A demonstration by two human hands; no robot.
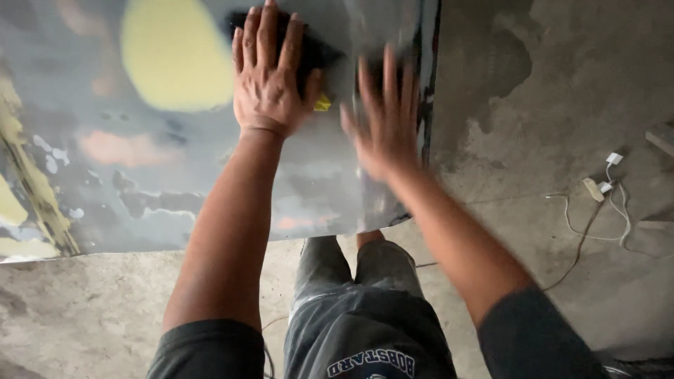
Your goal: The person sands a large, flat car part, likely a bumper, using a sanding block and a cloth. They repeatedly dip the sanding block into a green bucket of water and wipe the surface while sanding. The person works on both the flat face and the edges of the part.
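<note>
A left hand [269, 77] presses flat on a black sanding pad [309, 49] at twelve o'clock on a filler-patched grey body panel [140, 182], fingers spread for even pressure; the blurred right hand [385, 116], open, steadies the panel at two o'clock above a concrete floor [547, 140]

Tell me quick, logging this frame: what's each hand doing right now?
Left hand: open, flat, pressing a black and yellow pad onto the grey panel.
Right hand: open, fingers spread, blurred, on the panel, holding nothing.
</note>
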